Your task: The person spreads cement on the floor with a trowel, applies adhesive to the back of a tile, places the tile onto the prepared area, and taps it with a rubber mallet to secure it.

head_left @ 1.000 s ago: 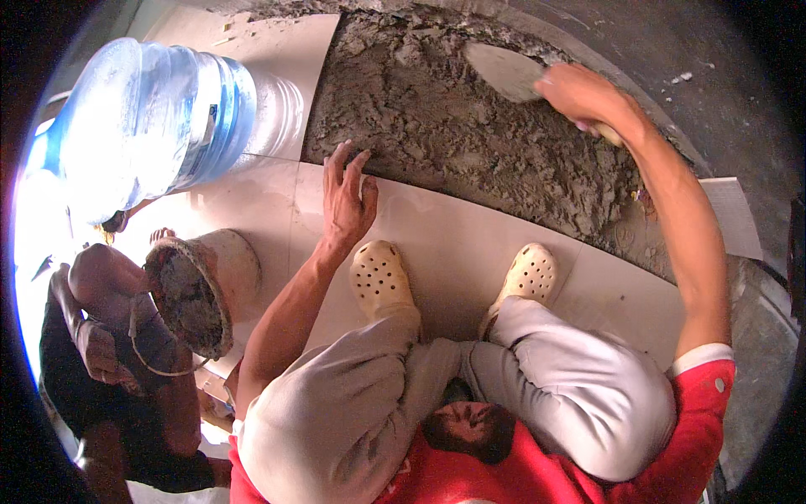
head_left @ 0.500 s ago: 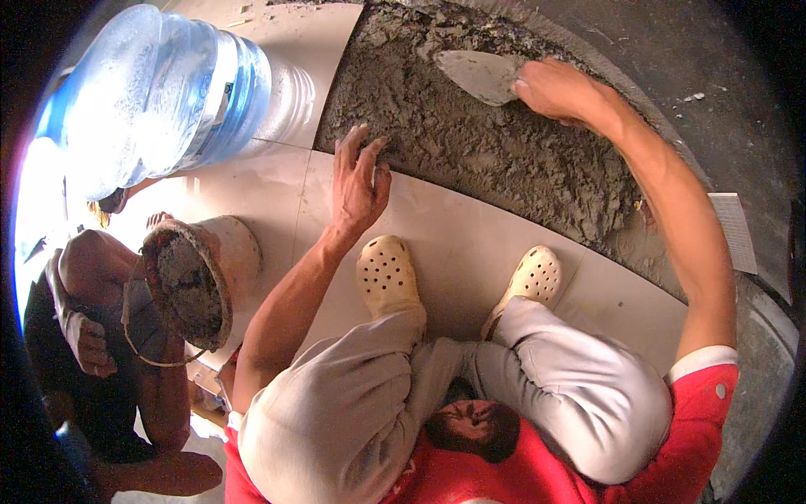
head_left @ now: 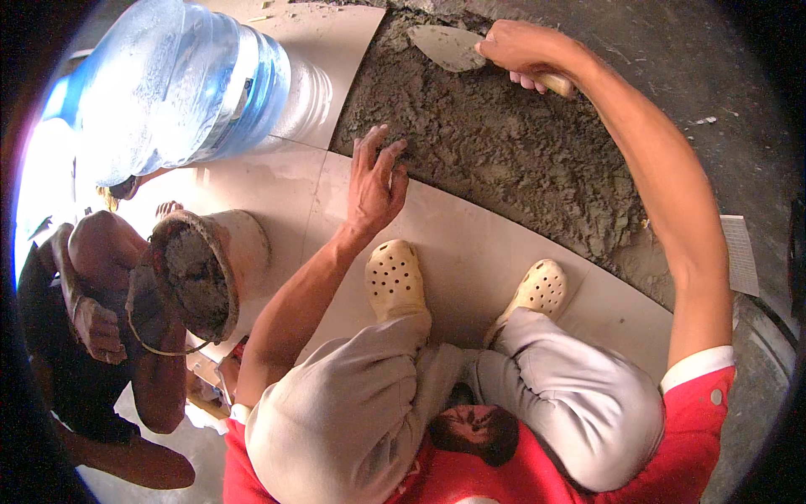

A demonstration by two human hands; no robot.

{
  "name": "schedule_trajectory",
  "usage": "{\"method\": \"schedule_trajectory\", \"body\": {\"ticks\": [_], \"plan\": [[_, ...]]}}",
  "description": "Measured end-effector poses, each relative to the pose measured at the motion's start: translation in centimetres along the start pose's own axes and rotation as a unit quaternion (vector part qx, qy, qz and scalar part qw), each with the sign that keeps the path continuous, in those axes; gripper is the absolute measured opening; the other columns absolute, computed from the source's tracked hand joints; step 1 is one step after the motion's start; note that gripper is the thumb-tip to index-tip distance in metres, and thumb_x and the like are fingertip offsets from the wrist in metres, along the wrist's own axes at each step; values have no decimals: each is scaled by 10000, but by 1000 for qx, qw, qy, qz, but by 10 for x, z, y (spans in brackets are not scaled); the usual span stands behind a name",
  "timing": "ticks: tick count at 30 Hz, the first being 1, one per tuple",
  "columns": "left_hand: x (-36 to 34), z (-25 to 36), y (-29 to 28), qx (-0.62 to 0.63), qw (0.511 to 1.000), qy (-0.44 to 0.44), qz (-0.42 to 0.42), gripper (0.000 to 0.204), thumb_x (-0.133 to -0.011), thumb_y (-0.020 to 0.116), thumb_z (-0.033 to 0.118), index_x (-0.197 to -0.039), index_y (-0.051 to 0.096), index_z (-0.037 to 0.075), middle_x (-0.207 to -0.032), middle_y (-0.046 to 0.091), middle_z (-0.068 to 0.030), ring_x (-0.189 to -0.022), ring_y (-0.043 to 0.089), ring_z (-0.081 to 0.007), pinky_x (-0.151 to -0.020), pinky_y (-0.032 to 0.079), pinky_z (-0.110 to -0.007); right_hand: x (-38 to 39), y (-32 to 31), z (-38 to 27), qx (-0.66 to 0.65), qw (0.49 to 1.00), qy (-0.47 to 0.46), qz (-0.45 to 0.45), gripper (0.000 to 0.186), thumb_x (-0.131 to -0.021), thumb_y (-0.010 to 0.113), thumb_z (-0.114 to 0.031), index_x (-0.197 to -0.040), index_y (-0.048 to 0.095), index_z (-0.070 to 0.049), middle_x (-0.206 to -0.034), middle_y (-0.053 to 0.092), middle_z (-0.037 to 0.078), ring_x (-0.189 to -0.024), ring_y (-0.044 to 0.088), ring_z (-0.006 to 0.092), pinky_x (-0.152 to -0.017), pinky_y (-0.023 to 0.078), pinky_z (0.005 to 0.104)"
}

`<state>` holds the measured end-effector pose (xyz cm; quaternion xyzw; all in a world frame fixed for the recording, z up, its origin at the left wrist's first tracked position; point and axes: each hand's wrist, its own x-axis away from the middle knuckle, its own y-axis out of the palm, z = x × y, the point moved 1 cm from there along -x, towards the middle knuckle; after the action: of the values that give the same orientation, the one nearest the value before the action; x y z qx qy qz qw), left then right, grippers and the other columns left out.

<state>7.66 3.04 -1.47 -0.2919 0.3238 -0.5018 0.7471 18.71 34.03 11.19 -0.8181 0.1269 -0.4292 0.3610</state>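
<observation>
a person in a red shirt (head_left: 537,470) and pale grey trousers (head_left: 336,403) crouches at the edge of a bed of rough grey mortar (head_left: 504,155), the right hand (head_left: 529,52) closed firmly around the wooden handle of a trowel (head_left: 445,48). the trowel is at the far side of the bed, its pointed blade aimed left above the mortar; whether it touches the surface cannot be told. the left hand (head_left: 375,185), holding nothing, has its fingers loosely spread at the near left border of the bed, fingertips reaching over the mortar's edge; contact is unclear. cream clogs (head_left: 395,277) stand on pale floor tiles (head_left: 457,223) bordering the bed. to the left, a large clear blue water bottle (head_left: 193,92) lies on its side above a bucket (head_left: 249,252) containing grey mortar. beside the bucket, a second person in dark clothing (head_left: 92,378) sits with bent knees. at right, a small white sheet (head_left: 739,254) lies near the person's right forearm.
</observation>
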Motion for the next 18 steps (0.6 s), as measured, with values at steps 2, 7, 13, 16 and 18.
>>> {"method": "schedule_trajectory", "body": {"ticks": [2, 7, 13, 16, 18], "plan": [[3, -3, -2, -1, 1000, -2, 5, 413, -931, 618, 66, -1342, 587, 58, -1494, 450, -252, -1420, 399, -480, -1212, 266, -628, -5, -1, 0, 89, 995, 45, -13, 444, -1051, 447, -309, -853, 599, 58, -581, 589, 124, -422, 595, 257, -400, 513, 435], [16, -16, -12, -15, 999, -31, 13, 403, -928, 621, 66, -1329, 596, 58, -1488, 459, -249, -1422, 400, -476, -1211, 269, -629, 18, -19, 5, 255, 958, -128, 1, 495, -1022, 480, -273, -739, 630, 105, -570, 620, 204, -478, 661, 331, -498, 557, 482], [5, -12, -7, -13, 1000, -6, 11, 410, -919, 620, 59, -1328, 603, 66, -1483, 470, -242, -1413, 413, -468, -1210, 271, -630, 21, 21, -4, 205, 965, -166, -6, 489, -1023, 481, -273, -787, 665, 113, -647, 667, 255, -572, 702, 405, -614, 592, 515], [3, -12, -11, -10, 999, 4, 31, 396, -920, 617, 57, -1316, 614, 60, -1468, 485, -242, -1405, 424, -464, -1200, 300, -606, 34, 26, 10, 282, 944, -172, 10, 450, -1016, 501, -256, -828, 675, 114, -698, 677, 281, -668, 716, 438, -686, 591, 528], [8, -16, -19, -15, 999, -30, 40, 385, -921, 614, 54, -1306, 621, 60, -1459, 497, -238, -1401, 430, -464, -1188, 320, -589, 49, 16, 23, 248, 960, -120, -41, 407, -1005, 522, -249, -859, 686, 93, -771, 673, 312, -783, 703, 477, -753, 564, 553]]}}
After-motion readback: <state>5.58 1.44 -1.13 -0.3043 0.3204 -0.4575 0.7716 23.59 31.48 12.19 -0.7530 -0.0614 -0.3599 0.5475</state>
